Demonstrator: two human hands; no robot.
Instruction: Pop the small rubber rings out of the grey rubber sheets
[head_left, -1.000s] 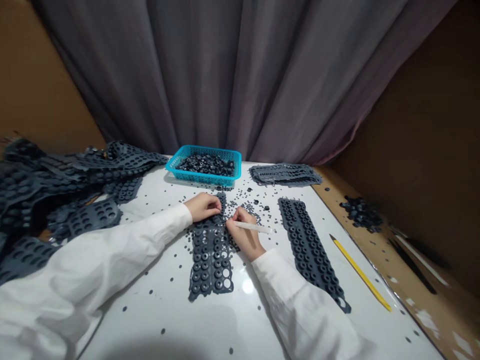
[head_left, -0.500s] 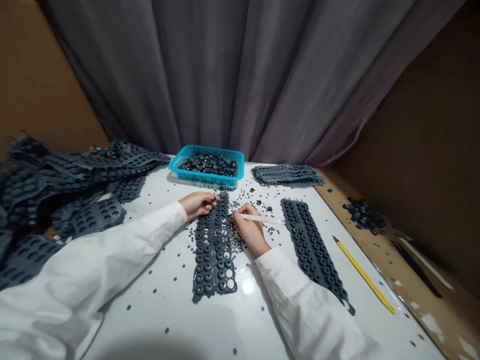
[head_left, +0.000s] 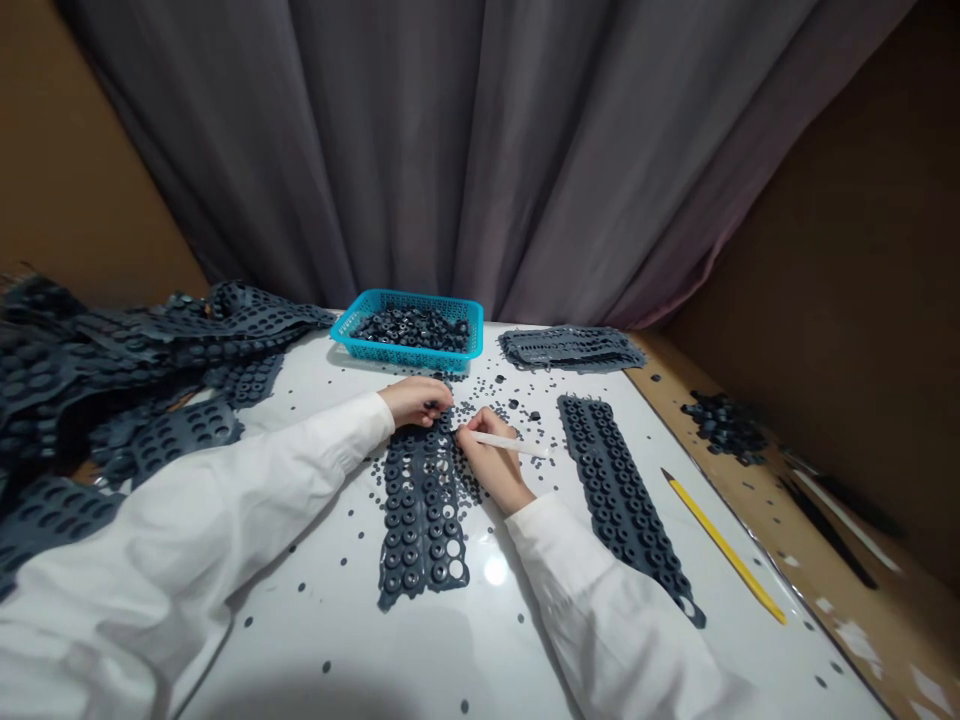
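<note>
A dark rubber strip (head_left: 421, 510) studded with small rings lies lengthwise on the white table (head_left: 315, 620) in front of me. My left hand (head_left: 416, 400) rests curled on its far end, fingers closed on the strip's top edge. My right hand (head_left: 491, 458) sits at the strip's right side, pinching a thin white stick (head_left: 510, 444) whose tip touches the strip near my left hand. Several holes at the strip's near end stand empty.
A blue basket (head_left: 409, 329) of dark rings stands at the back. A second strip (head_left: 622, 495) lies to the right, a stack of strips (head_left: 570, 348) behind it, a heap of used strips (head_left: 112, 380) on the left. A yellow pencil (head_left: 724, 546) lies at right. Small rubber bits dot the table.
My left hand shifted a little right and onto the strip's far end. My right hand with the stick stayed at the strip's right side, moving only slightly.
</note>
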